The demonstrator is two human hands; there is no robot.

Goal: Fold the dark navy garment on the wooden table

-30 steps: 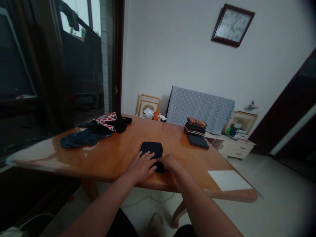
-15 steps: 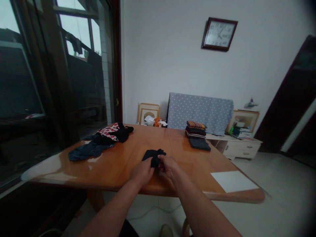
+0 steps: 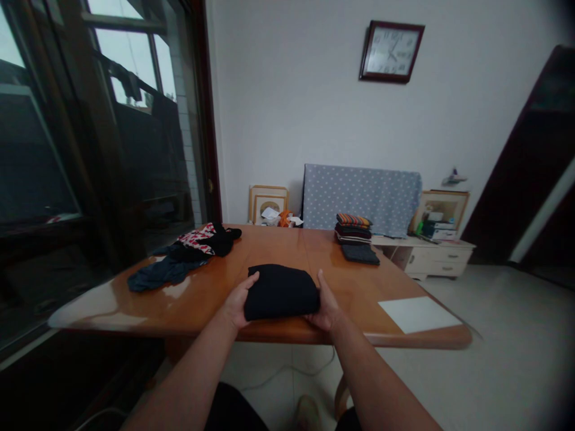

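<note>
A dark navy folded garment (image 3: 282, 292) lies flat and roughly rectangular between my hands, near the front edge of the wooden table (image 3: 251, 245). My left hand (image 3: 239, 302) grips its left end, thumb on top and the fingers hidden beneath. On the opposite end my right hand (image 3: 326, 304) holds it, thumb upright along the side and fingers partly under the cloth. What exact kind of garment it is, I cannot tell.
Loose clothes (image 3: 193, 251) in blue, black and red-white lie heaped at the table's left. Toward the back right stands a folded stack (image 3: 353, 230), with a dark grey folded piece (image 3: 360, 254) before it. A white sheet (image 3: 420, 314) rests near the right corner.
The dark cloth was a small bunched bundle with both hands close together; now it is a wider, neat rectangle. My hands have moved apart to its two ends.
</note>
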